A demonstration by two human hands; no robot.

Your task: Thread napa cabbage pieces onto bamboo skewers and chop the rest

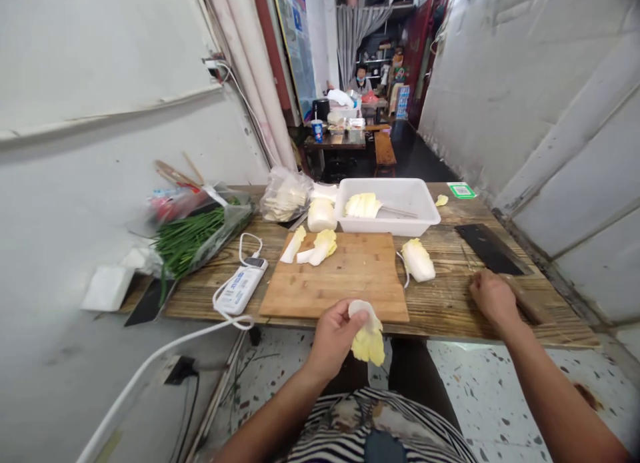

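Near the front edge of the cutting board (pixel 345 283), my left hand (pixel 330 339) pinches a cabbage leaf (pixel 369 339), its yellow frilly end hanging down. My right hand (pixel 494 299) rests low over the table at the right, fingers closed at the ends of thin skewers (pixel 467 257). Beside that hand lies a cleaver (pixel 490 249) with a dark blade and wooden handle. Pieces of cabbage leaf (pixel 320 247) lie on the board's far left corner. A chunk of cabbage (pixel 419 260) sits just right of the board.
Behind the board stands a white plastic tub (pixel 425 213) holding skewered cabbage leaves (pixel 363 205). Another cabbage chunk (pixel 321 215) and a filled plastic bag (pixel 286 195) stand left of it. A power strip (pixel 243 286) and bagged green stalks (pixel 193 239) lie left. A person sits far back.
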